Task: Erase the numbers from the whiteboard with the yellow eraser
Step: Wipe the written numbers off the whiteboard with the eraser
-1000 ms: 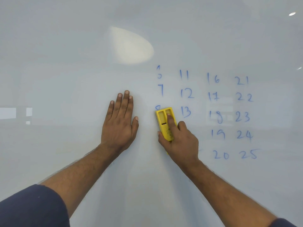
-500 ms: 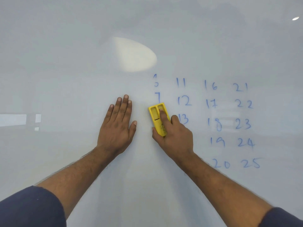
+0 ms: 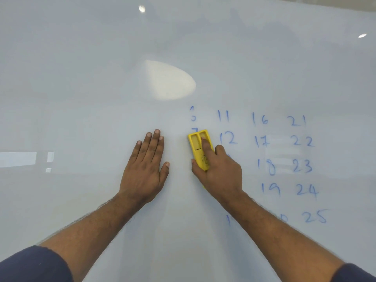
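Nearest: two bare forearms reaching up from dark sleeves onto the whiteboard.

Left hand flat on the board, fingers together and extended, thumb out, holding nothing; same bracing pose as a second ago, just left of the erased strip.

Right hand clamped on the eraser: index finger laid along its top, thumb pressed to its left edge, other fingers curled on the right side.

Just changed: moved up the leftmost surviving column since a second ago. Then over the 8, half a second ago below the 7, now covering most of the 7, only its top stroke showing. No trace of the 8 visible now; likely wiped, or hidden under the hand. Above, only a remnant of the 6. Meaning for the task: column nearly finished, upward stroke in progress.

Eraser pressed face-down on the board, long axis near vertical, top end tilted slightly left, the two recessed windows at the far end pointing up toward the remnant.

Farther right, untouched: 11, 12, then the columns 16 to 19 and 21 to 25; the 13 hidden by the hand, other bottom-row figures partly hidden by the forearm. Most of the job apparently left.
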The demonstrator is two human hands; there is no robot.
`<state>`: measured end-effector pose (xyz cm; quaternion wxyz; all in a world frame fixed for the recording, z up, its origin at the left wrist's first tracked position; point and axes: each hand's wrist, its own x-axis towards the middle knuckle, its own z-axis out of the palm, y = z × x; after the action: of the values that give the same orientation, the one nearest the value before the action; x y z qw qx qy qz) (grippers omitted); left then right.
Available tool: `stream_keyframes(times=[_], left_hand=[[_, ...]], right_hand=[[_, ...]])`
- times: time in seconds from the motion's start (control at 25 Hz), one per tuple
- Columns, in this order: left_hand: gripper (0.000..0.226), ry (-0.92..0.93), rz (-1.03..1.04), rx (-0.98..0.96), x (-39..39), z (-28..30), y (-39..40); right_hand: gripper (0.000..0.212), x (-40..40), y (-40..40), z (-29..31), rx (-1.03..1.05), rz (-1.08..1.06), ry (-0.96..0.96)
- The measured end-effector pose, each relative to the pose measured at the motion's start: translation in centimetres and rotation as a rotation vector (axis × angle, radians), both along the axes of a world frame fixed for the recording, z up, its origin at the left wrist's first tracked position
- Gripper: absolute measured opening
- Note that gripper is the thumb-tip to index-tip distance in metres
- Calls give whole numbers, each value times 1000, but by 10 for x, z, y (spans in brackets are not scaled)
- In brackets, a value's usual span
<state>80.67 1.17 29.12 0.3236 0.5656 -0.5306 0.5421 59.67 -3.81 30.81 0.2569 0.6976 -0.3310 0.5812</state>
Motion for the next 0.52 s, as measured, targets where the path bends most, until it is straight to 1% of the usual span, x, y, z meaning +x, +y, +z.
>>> stream_keyframes(times=[0.2,0.28,0.4,0.52], left_hand=[[68,6,-12,-14,-2,14,-2],[67,6,-9,-15,-2,21,-4],[66,77,-15,-47,-12,24,-10],[65,111,-11,-64,-17,22,-14]], right_hand=[[63,-2,1,-1,-55,-29,94],[63,-4,-2,16,-40,-30,48],[64,9,-1,46,29,-31,-40],[64,14,4,46,20,-29,0]])
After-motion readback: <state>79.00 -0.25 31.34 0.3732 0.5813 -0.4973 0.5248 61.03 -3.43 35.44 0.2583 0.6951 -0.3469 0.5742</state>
